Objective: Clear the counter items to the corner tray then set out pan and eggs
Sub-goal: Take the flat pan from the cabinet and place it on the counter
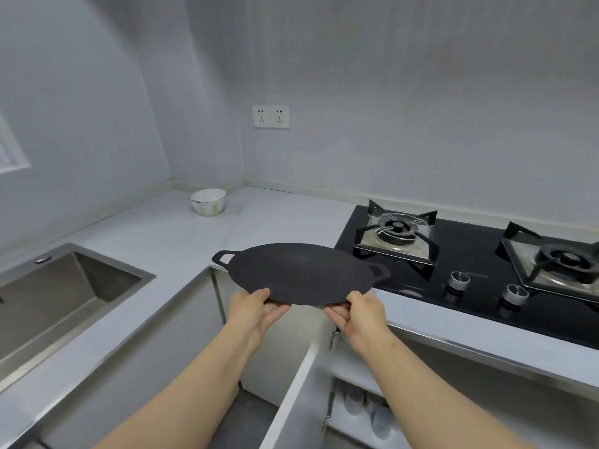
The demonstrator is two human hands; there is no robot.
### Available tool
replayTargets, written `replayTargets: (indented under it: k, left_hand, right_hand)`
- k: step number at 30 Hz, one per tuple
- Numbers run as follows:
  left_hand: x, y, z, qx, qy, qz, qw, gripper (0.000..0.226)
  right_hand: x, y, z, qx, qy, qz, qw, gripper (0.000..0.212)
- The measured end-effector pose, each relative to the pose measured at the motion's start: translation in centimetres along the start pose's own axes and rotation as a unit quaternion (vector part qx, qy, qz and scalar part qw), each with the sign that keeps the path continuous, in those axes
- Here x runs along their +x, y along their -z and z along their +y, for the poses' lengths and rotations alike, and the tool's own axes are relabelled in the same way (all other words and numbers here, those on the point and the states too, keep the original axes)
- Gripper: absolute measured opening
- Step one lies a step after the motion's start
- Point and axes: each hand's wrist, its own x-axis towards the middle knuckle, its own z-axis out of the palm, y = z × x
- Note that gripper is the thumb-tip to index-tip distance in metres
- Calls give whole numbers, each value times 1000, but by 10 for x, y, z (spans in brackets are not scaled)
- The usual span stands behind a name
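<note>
Both forearms [201, 377] reach forward side by side. The left hand [256, 311] and right hand [359, 314] each pinch the near rim of the pan [301, 273], thumb on top and fingers curled beneath. This flat black pan with two loop handles is held roughly level in the air, just left of the stove [470, 267] and above an open cabinet door [298, 393]. Farther left of the stove, a white bowl [208, 201] stands in the counter [181, 241] corner, and the sink [64, 286] lies farthest left.

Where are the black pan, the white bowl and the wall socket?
black pan [301, 273]: head view, middle of its surface.
white bowl [209, 207]: head view, outer side.
wall socket [271, 116]: head view, plate's centre.
</note>
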Motion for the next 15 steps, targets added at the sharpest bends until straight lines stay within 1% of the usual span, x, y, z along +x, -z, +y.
replayTargets:
  k: [4, 7, 12, 15]
  left_hand:
    - [46, 8, 19, -16, 3, 34, 999, 34]
    - [83, 17, 34, -23, 4, 48, 999, 35]
    - [165, 35, 53, -14, 39, 57, 998, 37]
    - [213, 44, 66, -2, 54, 44, 998, 34]
  right_hand:
    - [49, -33, 1, -21, -25, -21, 999, 26]
    - [82, -59, 7, -14, -49, -25, 998, 27]
    - [148, -108, 23, -13, -61, 6, 998, 38]
    - [181, -133, 30, -23, -67, 35, 997, 37]
